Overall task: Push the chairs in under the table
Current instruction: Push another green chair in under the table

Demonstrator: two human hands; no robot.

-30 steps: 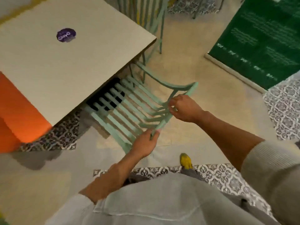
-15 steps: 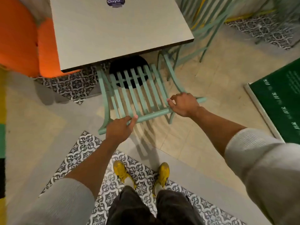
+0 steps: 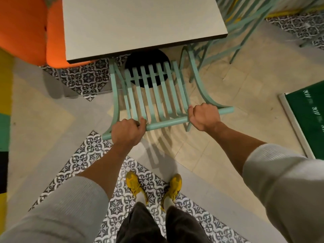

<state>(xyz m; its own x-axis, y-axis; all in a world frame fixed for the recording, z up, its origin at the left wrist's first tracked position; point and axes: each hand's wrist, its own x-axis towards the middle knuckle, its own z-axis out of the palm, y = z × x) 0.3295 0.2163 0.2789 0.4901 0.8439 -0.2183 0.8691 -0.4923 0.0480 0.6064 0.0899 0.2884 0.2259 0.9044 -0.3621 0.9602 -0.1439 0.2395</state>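
Since half a second ago the mint-green chair [image 3: 154, 95] has slid a little further beneath the tabletop [image 3: 140, 23], and the view has swung to look almost straight down on it. At the far left an orange seat [image 3: 31, 30] sits beside the tabletop's left edge. Moving right, the left hand [image 3: 127, 131] is closed in a fist around the chair's top rail near its left end, knuckles up. Between the two hands the rail runs bare, and beyond it the slatted back and seat stretch away toward the tabletop, whose near edge covers the front of the seat; the round black table base [image 3: 147, 58] shows through the slats. The right hand [image 3: 204, 115] is likewise wrapped tight around the rail, near its right end, with a short stub of rail sticking out past it. Below, two yellow shoes [image 3: 172, 189] stand on patterned floor tiles. Further right, another green chair [image 3: 249, 28] stands by the tabletop's corner, and a green board [image 3: 310, 116] lies at the right edge.
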